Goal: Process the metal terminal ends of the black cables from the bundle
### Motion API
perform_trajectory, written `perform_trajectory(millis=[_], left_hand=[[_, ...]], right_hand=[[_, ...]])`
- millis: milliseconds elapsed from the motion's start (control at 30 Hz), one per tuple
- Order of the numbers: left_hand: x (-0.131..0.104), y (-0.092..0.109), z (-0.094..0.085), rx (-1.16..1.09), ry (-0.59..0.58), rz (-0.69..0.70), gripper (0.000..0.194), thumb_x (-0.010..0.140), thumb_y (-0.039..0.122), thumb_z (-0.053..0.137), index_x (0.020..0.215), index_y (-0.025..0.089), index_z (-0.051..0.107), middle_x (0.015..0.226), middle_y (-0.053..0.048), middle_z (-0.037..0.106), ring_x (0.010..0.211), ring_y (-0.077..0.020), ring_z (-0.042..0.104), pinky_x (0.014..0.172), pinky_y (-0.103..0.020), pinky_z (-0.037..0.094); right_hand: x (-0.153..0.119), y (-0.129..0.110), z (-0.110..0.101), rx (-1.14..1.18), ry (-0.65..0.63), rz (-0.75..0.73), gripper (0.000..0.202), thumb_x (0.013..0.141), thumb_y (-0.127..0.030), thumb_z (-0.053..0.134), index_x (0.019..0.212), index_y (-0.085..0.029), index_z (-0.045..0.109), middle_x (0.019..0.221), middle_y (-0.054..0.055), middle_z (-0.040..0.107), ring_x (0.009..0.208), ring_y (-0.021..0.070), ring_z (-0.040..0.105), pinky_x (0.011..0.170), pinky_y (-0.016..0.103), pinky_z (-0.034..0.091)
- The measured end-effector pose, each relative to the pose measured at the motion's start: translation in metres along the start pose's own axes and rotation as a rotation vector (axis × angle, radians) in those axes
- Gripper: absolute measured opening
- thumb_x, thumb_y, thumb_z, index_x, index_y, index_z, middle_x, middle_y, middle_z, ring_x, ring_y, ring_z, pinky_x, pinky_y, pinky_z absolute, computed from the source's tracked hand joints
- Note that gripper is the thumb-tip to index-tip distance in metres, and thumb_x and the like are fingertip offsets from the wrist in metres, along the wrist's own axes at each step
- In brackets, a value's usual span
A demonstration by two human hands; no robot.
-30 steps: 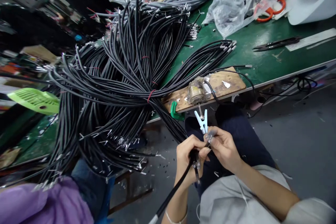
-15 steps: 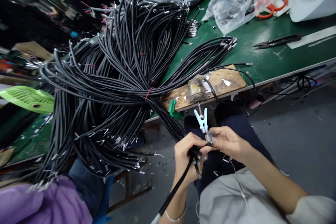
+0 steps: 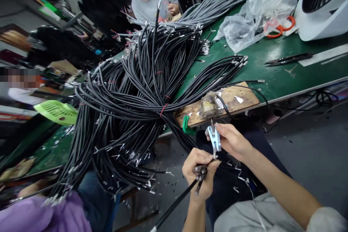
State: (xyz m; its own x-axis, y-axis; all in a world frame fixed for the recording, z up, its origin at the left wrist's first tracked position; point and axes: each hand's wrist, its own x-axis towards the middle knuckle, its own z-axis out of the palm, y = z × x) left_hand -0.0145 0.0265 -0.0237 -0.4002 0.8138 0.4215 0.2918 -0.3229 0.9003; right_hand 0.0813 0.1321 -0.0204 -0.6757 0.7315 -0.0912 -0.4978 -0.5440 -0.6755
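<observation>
My left hand (image 3: 196, 163) is closed around several black cables (image 3: 176, 198). One silvery wire end (image 3: 215, 155) sticks up from its thumb and finger, meeting the lower tip of a light blue clothespin (image 3: 214, 139). Thumb and fingers of my right hand (image 3: 234, 140) pinch that clothespin near its top, beside the metal shaft it sits on. The shaft comes out of a small motor (image 3: 208, 106) wrapped in dirty tape. Beneath the motor lies a wooden board (image 3: 241, 96), with a green clamp (image 3: 187, 125) at the board's left part.
A large tied heap of black cables (image 3: 136, 101) spreads across the green table (image 3: 280, 87). Behind lie grey cables (image 3: 217, 3), a plastic bag (image 3: 239, 29), orange scissors (image 3: 288, 24), snips (image 3: 289, 59) and a white fan (image 3: 315, 18). Co-workers sit at the far side and lower left.
My right hand has moved up from the cable ends to the clothespin. The cables in my left hand now have a wire end at the clothespin's tip. The camera view has shifted.
</observation>
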Motion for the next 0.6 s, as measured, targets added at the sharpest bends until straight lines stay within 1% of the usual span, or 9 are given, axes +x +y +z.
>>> perform_trajectory(millis=[100, 200, 267, 367, 433, 500, 533, 567, 600], left_hand=[[0.001, -0.002, 0.003, 0.056, -0.042, -0.011, 0.017, 0.072, 0.006, 0.072, 0.072, 0.018, 0.059, 0.069, 0.003, 0.057, 0.060, -0.0103, 0.057, 0.056, -0.022, 0.047], [0.003, -0.001, 0.004, 0.082, -0.061, -0.036, 0.018, 0.072, 0.007, 0.072, 0.070, 0.017, 0.058, 0.067, 0.003, 0.056, 0.059, -0.0096, 0.056, 0.056, -0.021, 0.045], [0.004, 0.001, 0.005, 0.082, -0.060, -0.045, 0.017, 0.073, 0.008, 0.072, 0.070, 0.017, 0.058, 0.067, 0.003, 0.056, 0.058, -0.0096, 0.056, 0.055, -0.021, 0.046], [0.003, 0.002, 0.005, 0.069, -0.052, -0.012, 0.015, 0.073, 0.010, 0.073, 0.070, 0.017, 0.060, 0.066, 0.002, 0.058, 0.058, -0.0103, 0.057, 0.055, -0.022, 0.047], [0.003, 0.002, 0.003, 0.052, -0.048, 0.016, 0.014, 0.073, 0.011, 0.073, 0.070, 0.017, 0.062, 0.065, 0.001, 0.060, 0.058, -0.0110, 0.058, 0.054, -0.022, 0.048], [0.003, 0.003, 0.001, 0.050, -0.061, 0.043, 0.013, 0.072, 0.011, 0.074, 0.071, 0.017, 0.063, 0.065, 0.001, 0.062, 0.058, -0.0114, 0.059, 0.054, -0.022, 0.049], [0.004, 0.004, -0.001, 0.062, -0.088, 0.052, 0.012, 0.072, 0.011, 0.074, 0.072, 0.018, 0.064, 0.066, 0.000, 0.063, 0.058, -0.0117, 0.060, 0.055, -0.022, 0.050], [0.005, 0.005, -0.003, 0.085, -0.134, 0.057, 0.011, 0.072, 0.011, 0.074, 0.073, 0.018, 0.065, 0.067, -0.001, 0.064, 0.059, -0.0122, 0.061, 0.055, -0.022, 0.050], [0.006, 0.006, -0.005, 0.118, -0.193, 0.055, 0.009, 0.073, 0.011, 0.073, 0.073, 0.018, 0.066, 0.067, -0.001, 0.065, 0.060, -0.0126, 0.062, 0.056, -0.022, 0.051]], right_hand=[[-0.001, 0.003, 0.003, 0.060, 0.040, -0.001, 0.038, 0.074, -0.049, 0.073, 0.067, -0.012, 0.071, 0.057, 0.000, 0.056, 0.053, 0.0087, 0.045, 0.052, 0.022, 0.035], [-0.002, 0.005, 0.001, 0.106, 0.014, 0.035, 0.039, 0.074, -0.050, 0.072, 0.067, -0.012, 0.071, 0.059, 0.001, 0.058, 0.054, 0.0082, 0.047, 0.052, 0.021, 0.037], [-0.003, 0.007, -0.004, 0.129, 0.003, 0.072, 0.044, 0.075, -0.054, 0.069, 0.067, -0.011, 0.070, 0.061, 0.003, 0.060, 0.054, 0.0089, 0.047, 0.052, 0.021, 0.038], [-0.007, 0.010, -0.018, 0.147, 0.061, 0.081, 0.047, 0.076, -0.058, 0.066, 0.070, -0.011, 0.070, 0.064, 0.004, 0.061, 0.056, 0.0097, 0.047, 0.051, 0.022, 0.037], [-0.015, 0.009, -0.029, 0.099, 0.129, 0.025, 0.045, 0.077, -0.057, 0.066, 0.074, -0.012, 0.071, 0.067, 0.004, 0.061, 0.058, 0.0101, 0.047, 0.052, 0.023, 0.037], [-0.028, 0.004, -0.037, -0.059, 0.194, -0.091, 0.036, 0.081, -0.050, 0.065, 0.079, -0.015, 0.071, 0.071, 0.004, 0.061, 0.060, 0.0111, 0.048, 0.056, 0.025, 0.039], [-0.036, 0.000, -0.037, -0.178, 0.202, -0.172, 0.029, 0.084, -0.044, 0.065, 0.079, -0.016, 0.071, 0.072, 0.004, 0.061, 0.062, 0.0118, 0.048, 0.058, 0.026, 0.040], [-0.045, -0.004, -0.036, -0.317, 0.180, -0.268, 0.022, 0.084, -0.039, 0.066, 0.080, -0.018, 0.070, 0.072, 0.003, 0.061, 0.063, 0.0129, 0.049, 0.059, 0.028, 0.040], [-0.053, -0.008, -0.033, -0.471, 0.131, -0.363, 0.015, 0.083, -0.033, 0.068, 0.082, -0.019, 0.070, 0.072, 0.003, 0.061, 0.066, 0.0142, 0.049, 0.061, 0.029, 0.041]])
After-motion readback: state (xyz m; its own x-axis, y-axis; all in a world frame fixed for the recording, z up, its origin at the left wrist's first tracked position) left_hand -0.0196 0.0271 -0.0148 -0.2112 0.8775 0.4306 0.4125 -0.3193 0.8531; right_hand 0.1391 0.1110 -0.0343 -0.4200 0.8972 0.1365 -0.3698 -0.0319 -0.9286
